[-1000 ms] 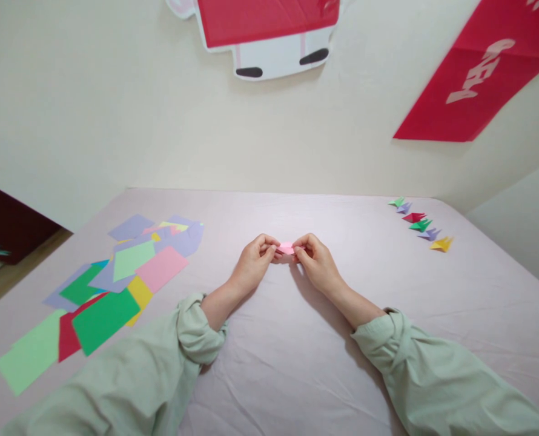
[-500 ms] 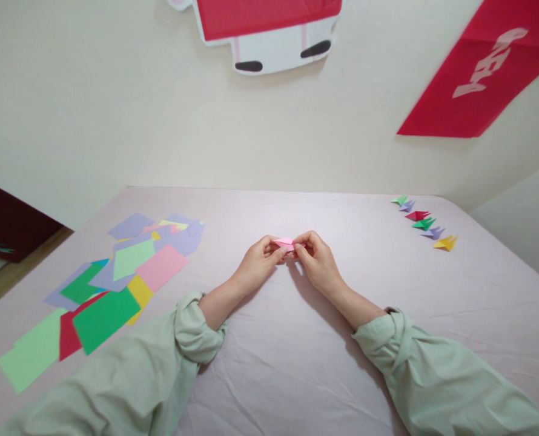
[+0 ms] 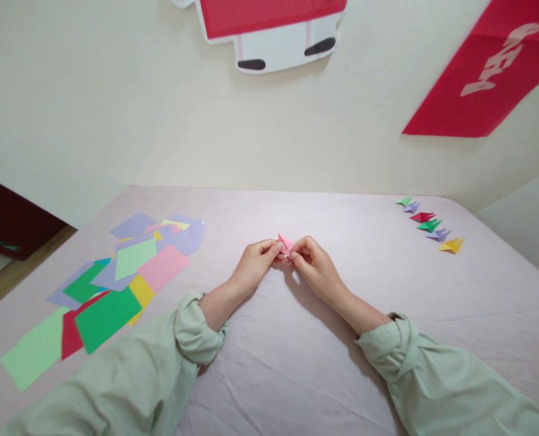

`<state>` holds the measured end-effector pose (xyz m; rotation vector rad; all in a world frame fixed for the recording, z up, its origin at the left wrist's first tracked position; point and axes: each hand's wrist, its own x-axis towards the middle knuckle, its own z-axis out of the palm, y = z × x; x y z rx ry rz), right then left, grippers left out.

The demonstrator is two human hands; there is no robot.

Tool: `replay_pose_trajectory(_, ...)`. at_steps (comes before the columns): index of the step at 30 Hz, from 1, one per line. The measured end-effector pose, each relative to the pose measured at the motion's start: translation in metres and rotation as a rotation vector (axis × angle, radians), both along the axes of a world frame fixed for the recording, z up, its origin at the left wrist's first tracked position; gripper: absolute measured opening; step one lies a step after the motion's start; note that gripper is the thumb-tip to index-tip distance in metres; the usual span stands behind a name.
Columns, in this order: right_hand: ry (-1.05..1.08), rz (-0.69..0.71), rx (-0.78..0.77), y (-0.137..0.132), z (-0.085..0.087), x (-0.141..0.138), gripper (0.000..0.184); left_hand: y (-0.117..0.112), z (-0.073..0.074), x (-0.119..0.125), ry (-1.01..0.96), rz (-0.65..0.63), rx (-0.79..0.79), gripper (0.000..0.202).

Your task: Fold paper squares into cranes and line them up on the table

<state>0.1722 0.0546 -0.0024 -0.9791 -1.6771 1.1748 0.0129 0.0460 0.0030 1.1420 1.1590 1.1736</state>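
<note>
A small folded piece of pink paper (image 3: 284, 243) is held over the middle of the table, one point of it sticking up. My left hand (image 3: 257, 261) pinches its left side between thumb and fingers. On the other side, the thumb and fingertips of my right hand (image 3: 314, 264) close on its lower right edge. Fingers cover part of the paper, so its full shape is hidden.
Loose coloured paper sheets (image 3: 108, 319) lie overlapping on the left of the cloth-covered table (image 3: 278, 369). Several small folded paper figures, among them a yellow one (image 3: 452, 245), stand in a slanting row at the right. A wall (image 3: 269, 133) rises behind the table.
The pink paper has turned from lying nearly level to having a point upward. My right hand has shifted slightly down along it, and my left hand keeps its pinch.
</note>
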Motion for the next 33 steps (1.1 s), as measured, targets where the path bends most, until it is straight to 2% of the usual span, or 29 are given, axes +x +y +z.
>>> replay_pose_trajectory(3,-0.072,0.005,-0.020,-0.0009,0.0022,0.0013,0.013,-0.0001,0.0000,-0.0001,0.039,0.016,0.019,0.029)
replay_pose_trajectory(7,-0.093,-0.119,0.001,0.0014,0.0041,0.0039,0.014,-0.0003,-0.0018,-0.0010,0.085,0.018,0.023,0.026)
replay_pose_trajectory(9,-0.069,-0.138,0.015,0.0030,0.0039,0.0047,0.013,-0.0009,-0.0021,-0.0012,0.112,-0.006,0.034,0.027)
replay_pose_trajectory(16,-0.093,-0.070,0.039,0.0040,0.0044,0.0040,0.012,-0.0047,-0.0018,0.0005,0.182,-0.122,0.079,0.027)
replay_pose_trajectory(23,-0.093,-0.061,0.042,0.0032,0.0026,0.0025,0.010,-0.0031,-0.0007,-0.0011,0.205,-0.031,0.142,0.025)
replay_pose_trajectory(33,-0.094,-0.056,0.039,0.0027,0.0019,0.0032,0.015,-0.0044,0.0012,-0.0008,0.169,-0.051,0.165,0.022)
